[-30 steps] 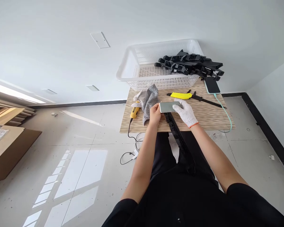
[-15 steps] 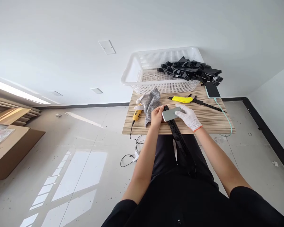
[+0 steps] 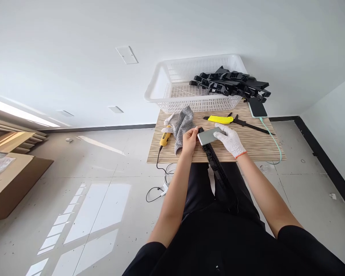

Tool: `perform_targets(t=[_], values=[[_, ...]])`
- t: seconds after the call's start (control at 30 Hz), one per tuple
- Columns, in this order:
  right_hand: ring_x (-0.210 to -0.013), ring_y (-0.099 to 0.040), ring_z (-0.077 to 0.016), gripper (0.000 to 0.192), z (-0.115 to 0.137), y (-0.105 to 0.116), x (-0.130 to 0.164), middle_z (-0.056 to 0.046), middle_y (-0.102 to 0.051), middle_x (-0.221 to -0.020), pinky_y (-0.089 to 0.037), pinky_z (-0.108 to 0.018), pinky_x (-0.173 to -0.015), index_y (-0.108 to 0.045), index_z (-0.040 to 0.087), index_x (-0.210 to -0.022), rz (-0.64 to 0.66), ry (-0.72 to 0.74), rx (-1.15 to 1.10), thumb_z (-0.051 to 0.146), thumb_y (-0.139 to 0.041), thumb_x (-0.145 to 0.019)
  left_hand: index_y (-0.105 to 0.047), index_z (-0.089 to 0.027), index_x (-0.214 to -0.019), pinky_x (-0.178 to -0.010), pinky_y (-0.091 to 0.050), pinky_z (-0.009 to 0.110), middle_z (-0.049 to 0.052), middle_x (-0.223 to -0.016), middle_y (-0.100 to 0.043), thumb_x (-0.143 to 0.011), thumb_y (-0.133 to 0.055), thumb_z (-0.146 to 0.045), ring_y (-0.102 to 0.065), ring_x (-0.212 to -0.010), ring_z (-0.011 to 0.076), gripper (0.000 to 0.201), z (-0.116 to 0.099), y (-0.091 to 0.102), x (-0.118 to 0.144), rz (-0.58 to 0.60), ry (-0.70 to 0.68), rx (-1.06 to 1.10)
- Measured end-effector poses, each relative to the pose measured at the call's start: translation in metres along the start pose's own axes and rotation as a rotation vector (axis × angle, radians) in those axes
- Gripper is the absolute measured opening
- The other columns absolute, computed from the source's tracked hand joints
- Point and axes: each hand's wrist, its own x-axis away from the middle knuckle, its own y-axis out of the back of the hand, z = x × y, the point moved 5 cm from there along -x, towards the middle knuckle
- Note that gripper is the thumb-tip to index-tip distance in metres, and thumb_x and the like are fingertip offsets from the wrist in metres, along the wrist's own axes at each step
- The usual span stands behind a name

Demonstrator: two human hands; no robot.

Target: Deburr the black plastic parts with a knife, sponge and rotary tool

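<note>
Worktop (image 3: 255, 147): your knees sit under its near edge.
Basket (image 3: 158, 82): white, at the far edge, black parts piled at its right end.
Strip (image 3: 218, 168): long, black, running from your lap onto the worktop; its far end now shows beyond the block, which covered it a second ago.
Block (image 3: 208, 135): grey, lying tilted across the strip.
Right hand (image 3: 231, 140): gloved, grip closed on the block.
Left hand (image 3: 189, 140): bare, fingers closed on the strip's far end.
</note>
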Motion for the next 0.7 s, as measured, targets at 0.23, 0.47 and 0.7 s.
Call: perform_targets(t=[0.23,0.47,0.7], values=[[-0.122,-0.064,-0.0272,0.056,-0.004,-0.006,-0.001,-0.007,-0.069,-0.136,-0.046,-0.047,-0.111,-0.068,0.026,-0.133,0.004,0.015,0.001,0.05,-0.073,-0.084,-0.082,-0.018,-0.094,-0.055,-0.047,0.023,-0.002,-0.063,-0.065,-0.075,-0.08,-0.06,-0.057,-0.057,0.0097,0.047,-0.004,-0.001,0.003,-0.012,0.001,0.006],[-0.121,-0.065,-0.0269,0.057,0.0,-0.009,-0.004,-0.008,-0.069,-0.135,-0.047,-0.045,-0.11,-0.068,0.024,-0.131,-0.142,-0.021,-0.019,0.053,-0.072,-0.083,-0.082,-0.017,-0.093,-0.063,-0.053,0.025,0.006,-0.078,-0.075,-0.072,-0.078,-0.067,-0.068,-0.071,0.015,0.054,-0.002,-0.002,0.003,-0.018,0.056,0.035],[-0.123,-0.063,-0.0286,0.057,-0.011,0.006,-0.006,-0.012,-0.067,-0.136,-0.048,-0.047,-0.109,-0.068,0.021,-0.126,-0.44,-0.095,-0.024,0.055,-0.071,-0.081,-0.068,-0.019,-0.132,-0.09,-0.056,0.036,0.015,-0.125,-0.073,-0.067,-0.08,-0.071,-0.07,-0.109,0.0278,0.084,-0.007,-0.014,0.009,0.276,0.008,-0.064]])
